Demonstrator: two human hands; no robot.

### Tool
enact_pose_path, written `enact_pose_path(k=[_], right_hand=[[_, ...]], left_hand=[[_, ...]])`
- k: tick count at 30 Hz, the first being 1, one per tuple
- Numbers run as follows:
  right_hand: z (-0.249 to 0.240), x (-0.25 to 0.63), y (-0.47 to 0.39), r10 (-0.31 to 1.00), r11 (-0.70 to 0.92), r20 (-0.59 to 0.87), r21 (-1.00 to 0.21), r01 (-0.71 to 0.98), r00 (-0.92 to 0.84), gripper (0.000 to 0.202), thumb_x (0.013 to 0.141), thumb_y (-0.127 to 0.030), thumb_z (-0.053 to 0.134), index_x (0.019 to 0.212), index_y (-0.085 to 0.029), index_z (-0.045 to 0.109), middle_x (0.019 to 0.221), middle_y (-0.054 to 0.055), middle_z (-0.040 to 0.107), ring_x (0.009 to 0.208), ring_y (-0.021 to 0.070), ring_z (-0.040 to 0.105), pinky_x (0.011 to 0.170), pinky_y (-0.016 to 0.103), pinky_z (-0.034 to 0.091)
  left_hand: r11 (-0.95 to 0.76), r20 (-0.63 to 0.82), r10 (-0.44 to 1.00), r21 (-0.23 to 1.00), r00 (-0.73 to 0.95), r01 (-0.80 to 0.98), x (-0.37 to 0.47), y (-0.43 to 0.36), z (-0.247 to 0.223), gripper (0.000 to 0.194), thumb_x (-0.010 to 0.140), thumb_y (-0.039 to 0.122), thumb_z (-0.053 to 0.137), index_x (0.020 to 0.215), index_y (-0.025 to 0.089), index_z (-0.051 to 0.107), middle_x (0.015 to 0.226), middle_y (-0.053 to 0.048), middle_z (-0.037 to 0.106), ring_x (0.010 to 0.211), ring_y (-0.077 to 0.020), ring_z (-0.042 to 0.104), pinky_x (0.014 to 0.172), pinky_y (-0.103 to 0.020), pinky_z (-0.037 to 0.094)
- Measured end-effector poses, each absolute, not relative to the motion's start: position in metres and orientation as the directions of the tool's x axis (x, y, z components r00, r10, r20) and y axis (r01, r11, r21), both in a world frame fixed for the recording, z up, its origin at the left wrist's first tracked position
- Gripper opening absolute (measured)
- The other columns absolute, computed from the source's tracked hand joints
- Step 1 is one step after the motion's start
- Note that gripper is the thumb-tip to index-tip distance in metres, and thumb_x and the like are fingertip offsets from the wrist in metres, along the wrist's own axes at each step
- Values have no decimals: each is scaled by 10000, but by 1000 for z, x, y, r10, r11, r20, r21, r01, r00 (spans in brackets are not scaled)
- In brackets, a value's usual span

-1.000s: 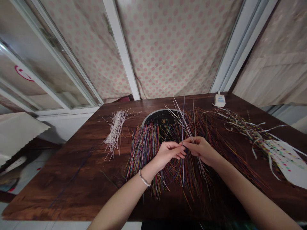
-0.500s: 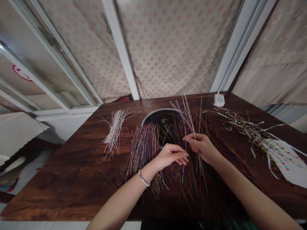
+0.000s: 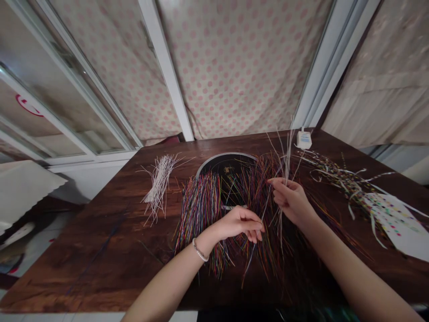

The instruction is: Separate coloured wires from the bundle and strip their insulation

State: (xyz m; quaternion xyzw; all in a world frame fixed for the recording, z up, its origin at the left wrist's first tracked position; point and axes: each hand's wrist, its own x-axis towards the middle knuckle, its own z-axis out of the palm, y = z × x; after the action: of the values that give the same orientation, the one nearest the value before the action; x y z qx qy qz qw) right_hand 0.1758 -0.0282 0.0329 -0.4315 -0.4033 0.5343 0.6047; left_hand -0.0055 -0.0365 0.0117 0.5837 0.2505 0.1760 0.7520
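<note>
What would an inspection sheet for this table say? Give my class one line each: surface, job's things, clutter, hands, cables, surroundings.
Surface: dark wood-grained table.
Job's things: white strands, a thin pale strand; coloured strands partly over a black disc.
Clutter: white bundle at left; speckled strands and spotted sheet at right.
Hands: left hand pinches the thin pale strand; right hand holds the white strands.
Cables: white box near the far edge; cord unclear.
Surroundings: dotted curtain, white-framed glass panels.
</note>
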Motion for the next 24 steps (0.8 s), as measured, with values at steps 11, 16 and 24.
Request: enact_pose_path(k=[11, 16, 24], right_hand=[[39, 188, -27, 995, 73, 50, -956, -284, 88, 198, 669, -343, 652, 760, -170, 616, 455, -90, 211, 373, 33, 131, 357, 223, 77], [35, 171, -33, 999, -28, -19, -975, -221, -43, 250, 653, -371, 663, 749, -148, 599, 432, -95, 243, 367, 27, 168, 361, 214, 98], [24, 152, -36, 992, -50, -52, -999, 22, -115, 213, 664, -345, 628, 681, -137, 588, 459, -62, 403, 372, 26, 242, 354, 194, 139]], left_hand=[[265, -170, 590, 964, 789, 10, -4, -39, 13, 304, 691, 376, 616, 846, 114, 625, 695, -67, 653, 518, -99, 582, 507, -204, 444], [253, -169, 652, 968, 739, -1, -3, -39, 11, 337, 680, 414, 613, 817, 107, 625, 670, -72, 652, 500, -107, 583, 495, -210, 448], [219, -142, 850, 971, 507, -95, 0, -33, 8, 325, 674, 403, 625, 797, 102, 618, 694, -75, 660, 553, -123, 616, 511, -205, 462]])
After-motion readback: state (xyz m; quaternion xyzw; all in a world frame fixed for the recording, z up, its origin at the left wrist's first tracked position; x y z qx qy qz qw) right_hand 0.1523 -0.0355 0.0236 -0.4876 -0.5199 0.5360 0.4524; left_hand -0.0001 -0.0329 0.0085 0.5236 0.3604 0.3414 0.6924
